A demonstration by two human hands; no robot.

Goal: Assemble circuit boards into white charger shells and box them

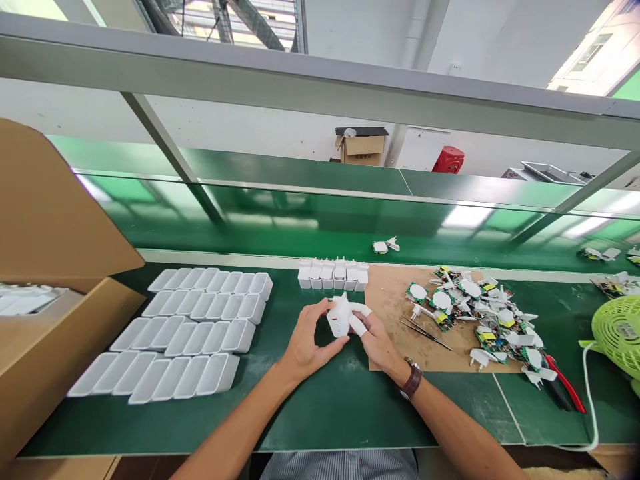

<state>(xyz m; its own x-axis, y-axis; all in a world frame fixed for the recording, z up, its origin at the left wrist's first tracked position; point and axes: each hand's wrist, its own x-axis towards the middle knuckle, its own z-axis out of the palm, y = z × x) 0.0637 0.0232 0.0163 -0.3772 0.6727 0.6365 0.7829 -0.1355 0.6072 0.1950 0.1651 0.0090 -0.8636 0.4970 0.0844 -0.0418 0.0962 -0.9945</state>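
Observation:
Both of my hands meet over the green bench around a white charger body (339, 319) with red-marked ports facing me. My left hand (306, 340) curls its fingers round the left side of it. My right hand (374, 337), with white finger cots and a brown-strapped watch on the wrist, grips the right side. Just behind stands a row of white charger shells (333, 274). To the right, a heap of green circuit boards with white plug parts (480, 317) lies on a brown cardboard sheet (387, 300).
Rows of white casings (193, 333) lie at the left beside an open cardboard box (50, 313). Tweezers (425, 331) rest on the sheet. Red-handled cutters (565, 383) and a green fan (617, 333) sit at the right. A green conveyor belt (320, 223) carries loose parts behind.

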